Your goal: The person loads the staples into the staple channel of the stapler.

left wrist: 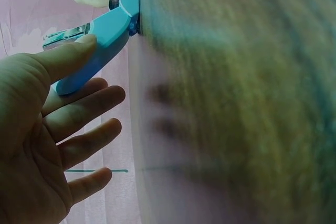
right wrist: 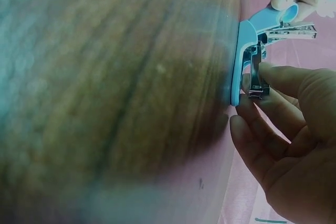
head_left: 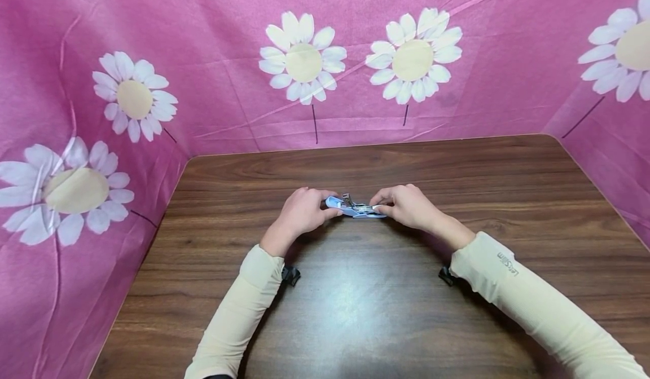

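A light blue stapler lies opened out on the wooden table between both hands. My left hand pinches its blue top cover between thumb and forefinger, the other fingers spread in the left wrist view. A shiny metal strip sticks out from inside the cover. At the other end, the thumb and fingers of my right hand hold the metal staple channel above the blue base. The base lies along the tabletop. Whether staples sit in the channel, I cannot tell.
The brown wood-grain table reaches back to a pink cloth printed with white daisies, which hangs at the back and both sides. Dark wrist cameras sit under the cuffs of the pale sleeves.
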`<move>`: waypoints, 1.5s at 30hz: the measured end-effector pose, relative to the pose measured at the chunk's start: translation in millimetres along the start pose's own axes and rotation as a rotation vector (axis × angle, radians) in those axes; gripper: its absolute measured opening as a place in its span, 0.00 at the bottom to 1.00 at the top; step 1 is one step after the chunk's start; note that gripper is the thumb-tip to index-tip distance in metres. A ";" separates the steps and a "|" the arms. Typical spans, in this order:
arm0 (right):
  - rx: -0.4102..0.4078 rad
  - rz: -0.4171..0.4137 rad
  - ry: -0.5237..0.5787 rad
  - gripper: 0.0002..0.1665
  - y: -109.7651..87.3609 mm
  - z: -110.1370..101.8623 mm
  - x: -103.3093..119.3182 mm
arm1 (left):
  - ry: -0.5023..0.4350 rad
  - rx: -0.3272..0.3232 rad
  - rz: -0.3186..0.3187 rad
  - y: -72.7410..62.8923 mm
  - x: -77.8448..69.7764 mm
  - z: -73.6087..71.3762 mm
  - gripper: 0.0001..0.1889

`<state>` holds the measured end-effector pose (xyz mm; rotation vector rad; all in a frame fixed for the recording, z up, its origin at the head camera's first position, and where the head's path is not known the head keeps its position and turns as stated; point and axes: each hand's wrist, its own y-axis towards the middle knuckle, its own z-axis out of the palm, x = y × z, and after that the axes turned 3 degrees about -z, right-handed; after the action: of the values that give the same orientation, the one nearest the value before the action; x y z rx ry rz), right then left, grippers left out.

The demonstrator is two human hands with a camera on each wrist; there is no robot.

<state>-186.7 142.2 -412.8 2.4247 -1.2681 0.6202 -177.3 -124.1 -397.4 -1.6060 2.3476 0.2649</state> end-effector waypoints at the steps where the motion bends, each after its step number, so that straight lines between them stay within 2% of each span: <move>1: 0.000 0.001 0.002 0.07 -0.1 0.2 -0.4 | -0.002 -0.001 -0.003 -0.1 0.0 0.1 0.21; 35: 0.015 -0.008 0.011 0.09 -2.6 0.1 -7.7 | 0.008 -0.001 -0.037 -1.7 -1.8 0.1 0.21; 45: -0.013 -0.050 -0.002 0.08 -1.7 0.4 -4.4 | 0.013 -0.003 -0.049 -1.6 -1.4 1.2 0.23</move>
<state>-187.4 146.0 -415.5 2.4391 -1.2041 0.5937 -175.2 -123.1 -398.0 -1.6686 2.3154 0.2490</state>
